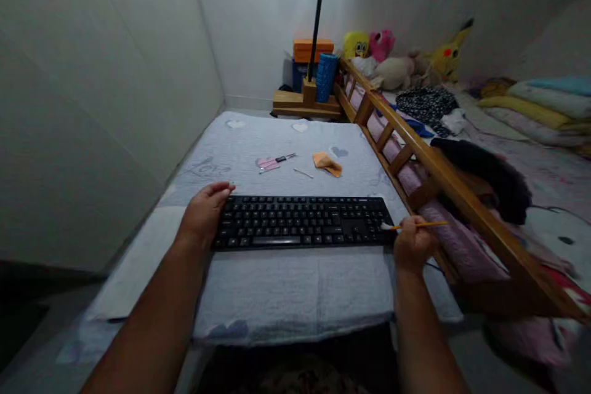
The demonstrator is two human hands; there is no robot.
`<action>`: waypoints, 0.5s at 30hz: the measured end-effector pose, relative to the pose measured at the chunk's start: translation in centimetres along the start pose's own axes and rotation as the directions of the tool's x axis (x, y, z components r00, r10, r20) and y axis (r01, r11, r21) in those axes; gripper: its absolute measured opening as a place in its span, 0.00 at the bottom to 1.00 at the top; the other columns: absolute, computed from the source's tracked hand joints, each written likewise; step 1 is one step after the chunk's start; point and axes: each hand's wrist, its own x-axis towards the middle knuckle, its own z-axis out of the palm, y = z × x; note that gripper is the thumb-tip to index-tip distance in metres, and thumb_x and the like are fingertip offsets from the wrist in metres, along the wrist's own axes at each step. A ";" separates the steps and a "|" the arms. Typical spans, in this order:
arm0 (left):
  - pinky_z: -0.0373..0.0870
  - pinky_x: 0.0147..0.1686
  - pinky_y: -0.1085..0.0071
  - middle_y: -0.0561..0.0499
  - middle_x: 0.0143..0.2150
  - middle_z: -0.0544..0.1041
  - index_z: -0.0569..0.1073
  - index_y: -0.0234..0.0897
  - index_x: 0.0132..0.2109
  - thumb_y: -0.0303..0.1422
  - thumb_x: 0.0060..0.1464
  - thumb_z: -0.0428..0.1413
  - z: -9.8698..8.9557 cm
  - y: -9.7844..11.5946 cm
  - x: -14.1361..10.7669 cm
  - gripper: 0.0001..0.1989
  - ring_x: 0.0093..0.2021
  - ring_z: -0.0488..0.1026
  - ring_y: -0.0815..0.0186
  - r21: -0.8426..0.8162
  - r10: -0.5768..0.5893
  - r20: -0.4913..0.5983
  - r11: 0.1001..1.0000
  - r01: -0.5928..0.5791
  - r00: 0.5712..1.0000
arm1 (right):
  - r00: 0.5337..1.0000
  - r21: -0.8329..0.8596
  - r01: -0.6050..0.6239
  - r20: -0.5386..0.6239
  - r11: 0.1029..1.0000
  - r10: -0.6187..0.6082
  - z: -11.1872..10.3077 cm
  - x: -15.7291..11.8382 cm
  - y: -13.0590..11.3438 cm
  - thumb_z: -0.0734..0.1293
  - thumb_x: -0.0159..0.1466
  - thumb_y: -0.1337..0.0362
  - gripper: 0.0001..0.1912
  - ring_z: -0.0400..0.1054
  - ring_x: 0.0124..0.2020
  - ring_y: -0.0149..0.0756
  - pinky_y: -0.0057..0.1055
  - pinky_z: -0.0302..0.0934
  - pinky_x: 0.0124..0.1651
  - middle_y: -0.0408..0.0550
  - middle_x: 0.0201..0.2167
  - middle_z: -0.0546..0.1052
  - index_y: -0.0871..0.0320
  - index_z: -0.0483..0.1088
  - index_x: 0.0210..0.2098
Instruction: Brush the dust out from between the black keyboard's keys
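A black keyboard (300, 221) lies flat on the cloth-covered table. At its left end, my left hand (207, 209) grips the edge, with the thumb and fingers near the top left corner. My right hand (412, 243) is closed around a thin orange brush (422, 224) at the keyboard's right end. The brush's pale bristles touch or hover just over the number keys; which of these cannot be made out. Beyond the keyboard lie an orange cloth (327, 164), a cotton swab (303, 173), another swab (269, 170) and a slim dark-and-pink tool (281, 159).
A wooden bed rail (415, 141) runs along the table's right side, with bedding and plush toys (397, 71) behind it. At the table's far end stand a black pole (318, 18), a blue cylinder (325, 77) and an orange box (313, 49). A wall borders the left.
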 end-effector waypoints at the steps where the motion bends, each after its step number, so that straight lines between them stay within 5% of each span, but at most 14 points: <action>1: 0.67 0.38 0.74 0.49 0.38 0.81 0.77 0.36 0.38 0.31 0.39 0.65 -0.1 -0.1 0.2 0.15 0.37 0.75 0.68 -0.001 0.007 0.005 1.000 -0.007 1.000 | 1.000 0.019 0.005 -0.016 1.000 -0.004 -0.1 0.0 -0.1 0.58 0.61 0.56 0.14 0.67 0.28 0.42 0.35 0.58 0.35 0.46 0.20 0.70 0.54 0.67 0.25; 9: 0.67 0.36 0.72 0.48 0.42 0.82 0.77 0.37 0.42 0.34 0.41 0.66 -0.4 -0.6 0.5 0.18 0.36 0.74 0.67 0.090 0.040 0.016 0.995 -0.041 0.999 | 0.999 0.111 0.042 0.012 0.993 -0.044 -0.2 0.2 -1.7 0.58 0.66 0.51 0.18 0.72 0.32 0.43 0.36 0.63 0.40 0.49 0.26 0.77 0.56 0.70 0.32; 15: 0.70 0.42 0.68 0.48 0.43 0.81 0.77 0.37 0.42 0.34 0.42 0.65 -0.3 -0.4 0.2 0.17 0.40 0.75 0.64 0.149 0.068 0.015 0.986 -0.070 0.998 | 1.000 0.036 -0.011 0.023 0.999 0.011 -0.2 0.1 -0.5 0.57 0.64 0.53 0.17 0.69 0.30 0.43 0.36 0.61 0.38 0.48 0.22 0.73 0.55 0.68 0.25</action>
